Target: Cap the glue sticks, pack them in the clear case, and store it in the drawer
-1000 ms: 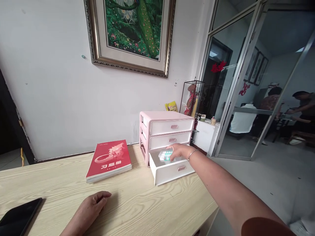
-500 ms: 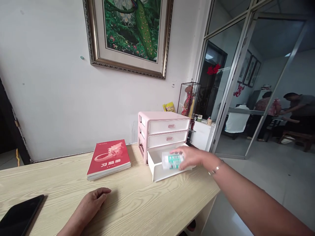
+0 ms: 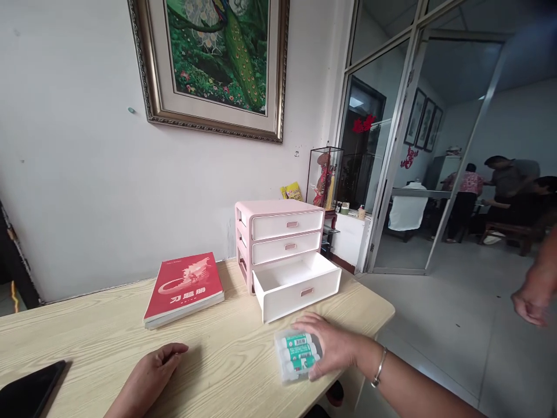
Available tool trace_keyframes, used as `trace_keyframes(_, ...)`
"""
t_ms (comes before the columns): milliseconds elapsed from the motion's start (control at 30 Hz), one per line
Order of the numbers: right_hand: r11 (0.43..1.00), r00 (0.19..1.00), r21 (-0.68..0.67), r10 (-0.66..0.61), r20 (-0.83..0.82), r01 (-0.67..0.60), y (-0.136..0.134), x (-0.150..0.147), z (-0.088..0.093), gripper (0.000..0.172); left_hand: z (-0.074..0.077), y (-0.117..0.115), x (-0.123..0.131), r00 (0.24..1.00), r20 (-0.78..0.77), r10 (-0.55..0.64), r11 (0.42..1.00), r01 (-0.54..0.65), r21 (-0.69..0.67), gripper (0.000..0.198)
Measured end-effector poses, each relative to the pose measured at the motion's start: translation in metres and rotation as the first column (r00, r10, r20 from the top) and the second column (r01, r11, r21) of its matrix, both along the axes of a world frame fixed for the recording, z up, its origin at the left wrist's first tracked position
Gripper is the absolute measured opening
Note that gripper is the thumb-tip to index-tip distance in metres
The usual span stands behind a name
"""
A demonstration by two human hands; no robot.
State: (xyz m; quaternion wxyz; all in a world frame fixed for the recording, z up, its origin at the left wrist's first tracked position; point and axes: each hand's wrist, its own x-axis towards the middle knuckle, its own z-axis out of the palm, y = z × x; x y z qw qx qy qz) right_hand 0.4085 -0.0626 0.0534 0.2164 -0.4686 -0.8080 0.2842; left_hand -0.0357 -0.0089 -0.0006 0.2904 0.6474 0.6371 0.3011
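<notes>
A clear plastic case (image 3: 285,371) with green-and-white labelled cylinders inside is in the grip of my right hand (image 3: 333,345), fingers on its far edge and thumb on the near one. It is at the tabletop, in front of the pink-framed drawer unit (image 3: 282,206). That unit's bottom drawer (image 3: 282,303) is pulled out, and its visible inside is bare; the upper two drawers are closed. My left hand (image 3: 152,371) rests on the table with its fingers curled together and nothing visible in them, near a thick red book (image 3: 187,287).
A black phone-like slab (image 3: 30,389) lies at the table's left. The wooden table (image 3: 235,354) ends at a rounded corner on the right. Another person's hand (image 3: 531,302) hangs at the right edge. Behind the unit are a yellow packet (image 3: 292,191) and a glass display case (image 3: 324,177).
My right hand has brought the clear case out of the bottom drawer, toward me and down to the tabletop. My left hand stays put. Another person's hand has appeared at right.
</notes>
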Motion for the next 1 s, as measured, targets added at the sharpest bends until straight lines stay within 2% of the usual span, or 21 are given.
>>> trace_keyframes(67, 0.992, 0.99, 0.039, -0.116, -0.083, 0.12, 0.015, 0.004, -0.001, 0.066, 0.004, -0.003, 0.001, 1.0, 0.0, 0.004, 1.0, -0.004, 0.012, 0.043)
trace_keyframes(133, 0.951, 0.957, 0.137, -0.263, -0.12, 0.279, 0.033, 0.005, -0.004, 0.043, 0.008, -0.006, 0.003, 1.0, -0.011, 0.013, 1.0, -0.013, 0.006, 0.042)
trace_keyframes(233, 0.884, 0.916, 0.242, -0.396, -0.065, 0.399, 0.064, 0.003, -0.013, 0.027, 0.012, -0.008, 0.004, 1.0, -0.019, 0.025, 1.0, -0.025, -0.001, 0.041)
trace_keyframes(433, 0.845, 0.878, 0.244, -0.476, -0.061, 0.475, 0.125, -0.008, -0.029, 0.032, 0.013, -0.01, 0.005, 1.0, -0.009, 0.027, 1.0, -0.027, 0.004, 0.042)
trace_keyframes(700, 0.835, 0.858, 0.201, -0.51, -0.068, 0.512, 0.192, -0.026, -0.025, 0.026, 0.01, -0.006, 0.002, 1.0, 0.019, 0.013, 1.0, -0.013, 0.012, 0.041)
trace_keyframes(867, 0.827, 0.844, 0.17, -0.533, -0.066, 0.536, 0.209, -0.03, -0.019, 0.02, 0.008, -0.002, 0.001, 1.0, 0.026, 0.007, 1.0, -0.007, -0.005, 0.041)
trace_keyframes(933, 0.832, 0.844, 0.141, -0.533, -0.068, 0.537, 0.208, -0.031, -0.016, 0.019, 0.007, -0.002, 0.001, 1.0, 0.029, -0.001, 1.0, 0.002, -0.017, 0.041)
trace_keyframes(1000, 0.843, 0.848, 0.094, -0.525, -0.071, 0.53, 0.201, -0.033, -0.013, 0.024, 0.006, -0.001, 0.0, 0.999, 0.032, -0.011, 0.999, 0.012, -0.032, 0.043)
